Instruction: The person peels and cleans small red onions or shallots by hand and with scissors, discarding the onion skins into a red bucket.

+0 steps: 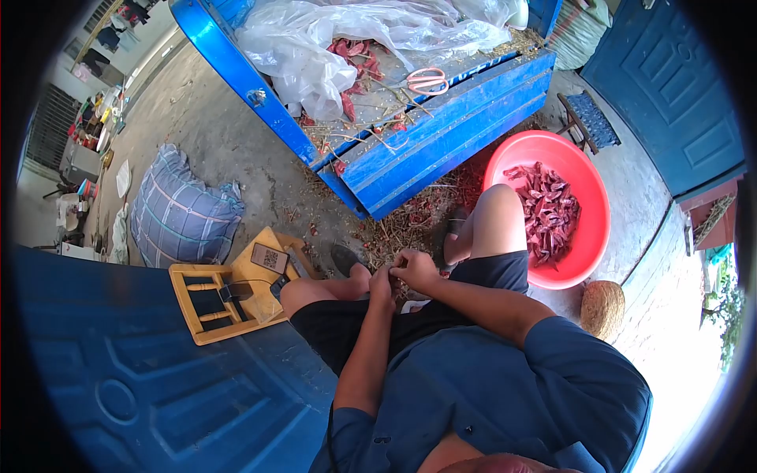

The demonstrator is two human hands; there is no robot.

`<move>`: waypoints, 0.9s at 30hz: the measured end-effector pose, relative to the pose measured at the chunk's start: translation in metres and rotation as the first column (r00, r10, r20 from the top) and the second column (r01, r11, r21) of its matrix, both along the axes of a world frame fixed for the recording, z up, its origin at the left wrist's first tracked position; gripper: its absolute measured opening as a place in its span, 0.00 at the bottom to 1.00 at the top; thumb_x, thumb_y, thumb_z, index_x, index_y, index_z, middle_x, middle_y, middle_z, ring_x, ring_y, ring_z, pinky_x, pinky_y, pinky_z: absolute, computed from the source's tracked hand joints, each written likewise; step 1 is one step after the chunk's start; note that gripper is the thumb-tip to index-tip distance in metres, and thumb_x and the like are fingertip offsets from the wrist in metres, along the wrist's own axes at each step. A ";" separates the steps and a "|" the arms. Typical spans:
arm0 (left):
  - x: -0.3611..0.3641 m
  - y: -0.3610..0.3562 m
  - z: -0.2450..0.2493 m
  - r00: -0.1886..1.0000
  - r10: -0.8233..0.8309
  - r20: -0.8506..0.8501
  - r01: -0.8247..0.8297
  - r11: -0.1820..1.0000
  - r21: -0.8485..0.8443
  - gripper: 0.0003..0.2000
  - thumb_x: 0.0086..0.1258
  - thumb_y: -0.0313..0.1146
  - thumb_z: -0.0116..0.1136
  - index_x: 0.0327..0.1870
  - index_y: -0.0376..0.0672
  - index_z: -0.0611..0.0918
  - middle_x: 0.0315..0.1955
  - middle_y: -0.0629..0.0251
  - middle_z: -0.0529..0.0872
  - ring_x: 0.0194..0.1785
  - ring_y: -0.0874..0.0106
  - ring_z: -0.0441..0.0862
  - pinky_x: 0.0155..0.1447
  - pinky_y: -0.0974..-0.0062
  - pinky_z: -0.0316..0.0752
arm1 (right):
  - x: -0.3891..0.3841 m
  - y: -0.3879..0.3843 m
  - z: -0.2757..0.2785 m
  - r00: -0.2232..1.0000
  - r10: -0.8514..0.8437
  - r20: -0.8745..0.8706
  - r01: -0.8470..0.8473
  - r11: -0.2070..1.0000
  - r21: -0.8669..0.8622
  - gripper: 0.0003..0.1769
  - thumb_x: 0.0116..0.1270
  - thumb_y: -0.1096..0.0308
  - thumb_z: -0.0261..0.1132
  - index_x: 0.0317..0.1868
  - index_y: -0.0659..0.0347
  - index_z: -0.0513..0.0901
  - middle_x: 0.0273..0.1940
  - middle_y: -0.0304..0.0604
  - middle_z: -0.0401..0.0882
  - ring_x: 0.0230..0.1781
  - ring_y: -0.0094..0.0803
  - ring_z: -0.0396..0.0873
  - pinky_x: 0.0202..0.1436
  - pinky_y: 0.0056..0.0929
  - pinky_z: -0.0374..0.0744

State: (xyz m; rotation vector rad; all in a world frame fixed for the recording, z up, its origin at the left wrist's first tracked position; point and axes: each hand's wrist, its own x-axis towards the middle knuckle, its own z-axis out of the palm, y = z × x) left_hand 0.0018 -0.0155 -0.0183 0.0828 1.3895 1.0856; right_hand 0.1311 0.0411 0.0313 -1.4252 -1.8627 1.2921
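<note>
My left hand (381,284) and my right hand (416,270) meet in front of my lap, between my knees. Fingers on both are closed and pressed together; whatever they may hold is too small or hidden to make out. Beyond my right knee stands a red plastic basin (593,206) with a heap of dried red chilies (550,211) inside. Ahead is a blue cart bed (449,134), where more red chilies (359,59) lie partly under a clear plastic sheet (307,47). Scissors with pink handles (426,81) rest near the bed's edge.
Left of my legs, a yellow wooden stool (256,303) lies on its side with a phone (270,258) on it. Farther left sits a plaid stuffed sack (185,209). Dry stems (402,225) litter the floor. A folding stool (590,118) and a straw-coloured round object (602,309) flank the basin.
</note>
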 end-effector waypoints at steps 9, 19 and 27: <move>0.001 -0.002 -0.014 0.991 0.058 0.123 -0.064 0.997 0.050 0.11 0.77 0.42 0.49 0.34 0.50 0.78 0.23 0.76 0.77 0.22 0.80 0.72 0.22 0.80 0.64 | 0.000 0.000 0.009 0.973 -0.059 -0.221 0.042 0.996 -0.077 0.09 0.58 0.67 0.73 0.34 0.64 0.84 0.33 0.46 0.85 0.34 0.35 0.86 0.41 0.33 0.81; 0.000 -0.001 -0.009 0.996 0.002 0.088 -0.002 1.000 0.004 0.11 0.75 0.42 0.53 0.46 0.47 0.82 0.33 0.73 0.85 0.22 0.81 0.72 0.22 0.81 0.64 | -0.006 0.012 -0.030 0.967 -0.236 -0.096 0.222 0.966 -0.132 0.08 0.59 0.70 0.73 0.31 0.65 0.83 0.28 0.44 0.85 0.28 0.27 0.84 0.35 0.29 0.82; 0.004 0.004 0.009 0.991 0.014 0.137 -0.012 1.000 -0.015 0.12 0.78 0.46 0.51 0.45 0.50 0.82 0.25 0.74 0.79 0.23 0.80 0.73 0.25 0.80 0.65 | -0.005 0.033 -0.040 0.848 -0.329 -0.415 0.076 0.851 -0.520 0.10 0.60 0.71 0.75 0.35 0.64 0.82 0.29 0.40 0.85 0.27 0.22 0.81 0.30 0.24 0.80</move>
